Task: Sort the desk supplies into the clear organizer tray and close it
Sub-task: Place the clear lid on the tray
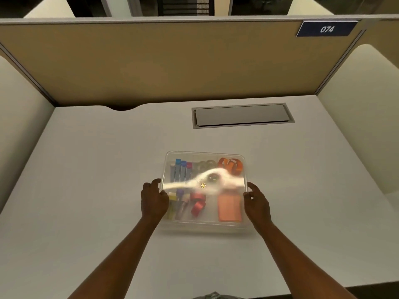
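The clear organizer tray (245, 160) sits in the middle of the grey desk with its clear lid (207, 154) lying on top. Through the lid I see coloured markers (181, 169), tape rolls (206, 165), an orange strap (232, 165), red clips (197, 203) and orange sticky notes (229, 208). A bright glare smears across the lid's middle. My left hand (153, 199) grips the tray's left edge, fingers curled over the rim. At the right edge my right hand (257, 201) holds the rim with thumb and curled fingers.
A grey cable hatch (241, 115) is set into the desk behind the tray. Tan partition walls (172, 61) enclose the desk at the back and sides. A blue sign reading 074 (327, 29) hangs at the upper right.
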The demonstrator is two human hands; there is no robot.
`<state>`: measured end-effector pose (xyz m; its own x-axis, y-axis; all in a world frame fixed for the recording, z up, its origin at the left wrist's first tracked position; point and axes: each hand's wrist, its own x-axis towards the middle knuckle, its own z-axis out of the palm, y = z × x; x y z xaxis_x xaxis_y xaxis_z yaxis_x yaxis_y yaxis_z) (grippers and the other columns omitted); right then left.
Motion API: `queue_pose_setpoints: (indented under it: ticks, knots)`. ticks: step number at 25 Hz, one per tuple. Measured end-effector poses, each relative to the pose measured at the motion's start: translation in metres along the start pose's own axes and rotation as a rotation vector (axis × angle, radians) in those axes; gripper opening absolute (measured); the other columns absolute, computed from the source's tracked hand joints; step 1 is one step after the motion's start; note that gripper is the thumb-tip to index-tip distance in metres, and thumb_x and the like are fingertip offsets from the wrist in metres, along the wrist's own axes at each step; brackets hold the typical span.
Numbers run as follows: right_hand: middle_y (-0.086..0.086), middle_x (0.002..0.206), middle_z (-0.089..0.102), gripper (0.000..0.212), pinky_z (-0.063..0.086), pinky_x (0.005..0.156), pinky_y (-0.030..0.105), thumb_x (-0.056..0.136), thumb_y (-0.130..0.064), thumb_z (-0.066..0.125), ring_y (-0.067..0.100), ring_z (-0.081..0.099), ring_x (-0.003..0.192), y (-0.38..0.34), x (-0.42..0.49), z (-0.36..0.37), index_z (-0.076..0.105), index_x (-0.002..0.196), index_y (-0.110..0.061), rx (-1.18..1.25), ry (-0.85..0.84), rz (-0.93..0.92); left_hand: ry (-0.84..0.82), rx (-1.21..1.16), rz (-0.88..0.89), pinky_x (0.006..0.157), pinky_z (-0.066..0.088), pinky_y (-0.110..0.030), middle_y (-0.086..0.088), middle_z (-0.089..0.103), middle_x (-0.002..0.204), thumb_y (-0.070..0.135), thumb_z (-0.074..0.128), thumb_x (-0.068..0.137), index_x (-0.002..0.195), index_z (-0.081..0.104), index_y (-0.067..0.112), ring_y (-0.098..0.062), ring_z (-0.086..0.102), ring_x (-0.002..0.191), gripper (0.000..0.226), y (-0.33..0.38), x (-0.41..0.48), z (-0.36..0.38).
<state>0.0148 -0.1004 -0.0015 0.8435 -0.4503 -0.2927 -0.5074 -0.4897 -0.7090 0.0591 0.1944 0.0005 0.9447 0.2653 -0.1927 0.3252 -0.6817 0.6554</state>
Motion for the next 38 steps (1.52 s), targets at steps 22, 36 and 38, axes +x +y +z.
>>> queue_pose_setpoints:
  ticks: [22,36,38]
  knots:
    - [0.011,0.167,0.011,0.077,0.031,0.118,0.051,0.099,-0.05,0.045,0.034,0.02,0.151,-0.033,0.055,0.018,0.016,0.158,-0.01,-0.56,-0.021,-0.433,-0.059,0.405,0.404,0.118,0.023,-0.045,-0.015,0.012,0.163,0.053,0.048,0.094,0.155,0.017,0.01,-0.032,0.016,0.149,0.08,0.029,0.052,0.024]
    - [-0.002,0.168,-0.011,0.086,0.041,0.112,0.048,0.093,-0.072,0.033,0.031,0.03,0.147,-0.012,0.092,0.043,0.007,0.159,-0.024,-0.515,-0.071,-0.495,-0.082,0.521,0.527,0.12,0.015,-0.052,-0.005,-0.009,0.165,0.071,0.03,0.091,0.156,-0.001,0.018,-0.024,-0.006,0.152,0.09,0.003,0.078,0.058]
    - [0.0,0.168,-0.012,0.086,0.036,0.116,0.05,0.093,-0.07,0.035,0.031,0.022,0.151,-0.015,0.092,0.04,0.008,0.159,-0.022,-0.524,-0.086,-0.511,-0.077,0.528,0.533,0.12,0.014,-0.054,-0.006,-0.01,0.165,0.071,0.029,0.091,0.156,-0.001,0.018,-0.024,-0.007,0.152,0.089,0.006,0.077,0.056]
